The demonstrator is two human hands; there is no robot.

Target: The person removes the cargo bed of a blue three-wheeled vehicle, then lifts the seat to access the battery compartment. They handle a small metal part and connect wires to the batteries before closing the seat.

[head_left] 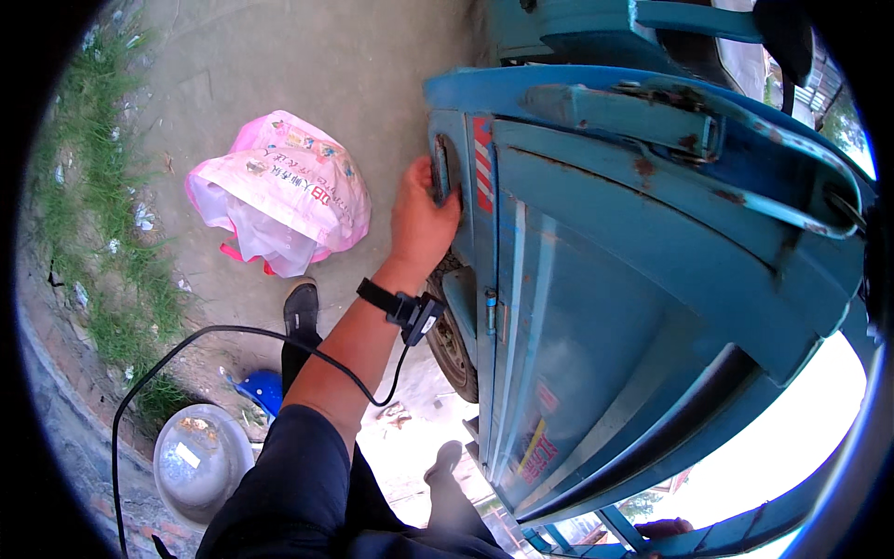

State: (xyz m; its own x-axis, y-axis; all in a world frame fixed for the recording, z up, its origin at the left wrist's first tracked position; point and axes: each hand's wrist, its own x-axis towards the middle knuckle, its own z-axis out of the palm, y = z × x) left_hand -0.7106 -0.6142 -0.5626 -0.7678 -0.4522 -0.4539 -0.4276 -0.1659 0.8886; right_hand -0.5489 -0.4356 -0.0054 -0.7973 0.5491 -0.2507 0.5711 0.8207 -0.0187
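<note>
My left hand (pixel 424 219) is at the front corner of a blue metal cargo tricycle (pixel 596 270), its fingers hooked into an upright slot (pixel 441 168) and the thumb pressed on the slot's rim. A wristband with a small black device (pixel 414 315) is on this wrist, and a black cable (pixel 223 329) runs from it. At the lower right edge, my right hand (pixel 663 528) shows only as a small dark part, seemingly wrapped on a blue metal rail (pixel 619 526). A red-and-white striped strip (pixel 482 166) is stuck beside the slot.
A pink-and-white plastic bag (pixel 289 191) sits on the concrete to the left. Nearer me are a metal basin (pixel 200 461) and a blue object (pixel 261 389). A tire (pixel 453 359) shows below the cargo box. Grass (pixel 102 233) lines the left side.
</note>
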